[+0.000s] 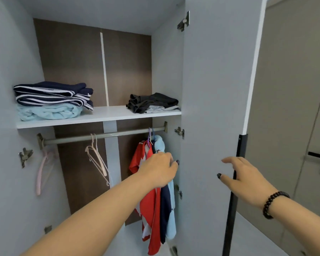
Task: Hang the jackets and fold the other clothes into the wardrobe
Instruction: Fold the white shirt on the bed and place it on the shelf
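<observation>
Her left hand [158,169] curls around the hanging jackets [155,200] at the right end of the rail [103,135]; her right hand [242,175] reaches, fingers loosely spread and holding nothing, toward the open door [211,108]. Folded clothes [52,100] sit on the shelf [100,117] above.

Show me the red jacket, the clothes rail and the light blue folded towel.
red jacket [148,204], head view, on its front panel.
clothes rail [118,134], head view, on its bare middle.
light blue folded towel [50,112], head view, on its front fold.
</observation>
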`<state>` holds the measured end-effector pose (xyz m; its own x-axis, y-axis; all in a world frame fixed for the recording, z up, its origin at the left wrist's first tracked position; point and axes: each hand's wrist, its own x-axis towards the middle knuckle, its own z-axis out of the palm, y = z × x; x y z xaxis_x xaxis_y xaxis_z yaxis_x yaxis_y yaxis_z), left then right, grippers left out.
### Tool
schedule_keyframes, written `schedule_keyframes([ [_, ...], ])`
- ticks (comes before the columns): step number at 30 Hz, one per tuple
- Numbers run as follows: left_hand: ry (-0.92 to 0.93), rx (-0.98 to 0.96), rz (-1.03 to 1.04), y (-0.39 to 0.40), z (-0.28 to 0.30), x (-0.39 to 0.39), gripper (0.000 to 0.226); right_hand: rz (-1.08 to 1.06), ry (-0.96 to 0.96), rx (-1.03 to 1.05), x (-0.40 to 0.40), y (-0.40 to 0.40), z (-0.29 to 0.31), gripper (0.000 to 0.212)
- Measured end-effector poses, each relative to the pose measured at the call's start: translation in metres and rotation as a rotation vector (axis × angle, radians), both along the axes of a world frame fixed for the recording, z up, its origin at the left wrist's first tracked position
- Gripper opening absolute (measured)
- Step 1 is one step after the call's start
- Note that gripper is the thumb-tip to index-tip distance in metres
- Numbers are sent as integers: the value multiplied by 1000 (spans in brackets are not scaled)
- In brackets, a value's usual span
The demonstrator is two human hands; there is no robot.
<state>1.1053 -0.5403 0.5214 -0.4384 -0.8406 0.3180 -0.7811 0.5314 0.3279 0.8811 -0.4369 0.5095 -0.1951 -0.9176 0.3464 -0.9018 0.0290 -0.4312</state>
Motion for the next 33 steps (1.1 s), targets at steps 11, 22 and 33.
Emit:
schedule_keyframes([
  [11, -49, 103, -339, 61, -34, -182, 36, -316, -9, 123, -135, 132, -27, 44],
  [22, -138, 204, -634, 174, -83, -365, 36, -525, -135, 251, -266, 270, -83, 44],
  [33, -198, 299, -835, 236, -128, -508, 40, -731, -249, 340, -366, 361, -139, 41],
])
